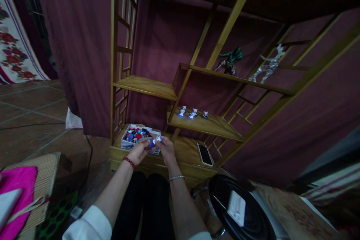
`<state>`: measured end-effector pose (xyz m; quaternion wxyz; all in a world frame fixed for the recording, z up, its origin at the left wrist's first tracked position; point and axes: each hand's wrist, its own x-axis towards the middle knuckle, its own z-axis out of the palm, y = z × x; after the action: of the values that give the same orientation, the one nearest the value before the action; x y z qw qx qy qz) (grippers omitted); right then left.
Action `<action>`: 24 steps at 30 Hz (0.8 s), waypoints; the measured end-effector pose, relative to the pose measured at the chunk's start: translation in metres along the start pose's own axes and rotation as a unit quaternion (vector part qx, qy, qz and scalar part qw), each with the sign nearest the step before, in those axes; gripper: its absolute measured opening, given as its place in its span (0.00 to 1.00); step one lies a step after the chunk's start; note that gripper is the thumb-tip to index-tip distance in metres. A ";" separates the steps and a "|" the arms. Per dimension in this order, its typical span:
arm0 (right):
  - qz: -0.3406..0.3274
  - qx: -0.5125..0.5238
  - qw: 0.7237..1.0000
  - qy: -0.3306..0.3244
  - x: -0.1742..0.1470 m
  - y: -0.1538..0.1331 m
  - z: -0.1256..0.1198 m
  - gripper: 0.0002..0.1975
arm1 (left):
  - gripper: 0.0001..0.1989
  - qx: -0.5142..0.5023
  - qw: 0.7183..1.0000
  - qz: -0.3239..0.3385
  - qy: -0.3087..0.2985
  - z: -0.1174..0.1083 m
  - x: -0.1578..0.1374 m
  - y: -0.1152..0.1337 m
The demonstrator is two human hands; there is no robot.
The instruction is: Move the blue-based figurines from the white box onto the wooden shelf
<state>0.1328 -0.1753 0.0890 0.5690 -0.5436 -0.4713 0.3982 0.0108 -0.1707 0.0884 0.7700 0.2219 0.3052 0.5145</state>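
Observation:
Between my hands is a small purple-and-white figurine (152, 142), held just in front of a box (128, 144) full of small colourful pieces. My left hand (140, 150) grips its purple side with closed fingers. On the white end, the fingers of my right hand (168, 149) are pinched. My fingers cover part of the figurine. Several similar small figurines (192, 114) stand upright on the middle shelf (208, 124), up and to the right of my hands. The box rests on the bottom shelf (182, 150).
A phone (205, 155) lies at the bottom shelf's right. Higher up stand a dark green figure (232, 61) and a clear deer-like ornament (268, 65). A black round stool (250, 217) is at my right; a mat-topped table (49, 168) with a pink cloth (24, 180) is at left.

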 end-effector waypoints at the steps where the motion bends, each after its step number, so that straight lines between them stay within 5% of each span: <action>1: 0.006 0.009 1.000 -0.001 -0.002 -0.003 -0.001 0.15 | 0.06 0.001 1.000 0.000 -0.006 0.001 -0.003 0.000; 24: 0.015 0.057 0.998 -0.008 -0.035 -0.030 -0.014 0.15 | 0.04 0.025 0.999 0.024 -0.002 0.012 -0.036 -0.011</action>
<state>0.1360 -0.2149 0.1153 0.5891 -0.5140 -0.4441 0.4376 0.0163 -0.2084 0.0986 0.7524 0.2494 0.3107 0.5246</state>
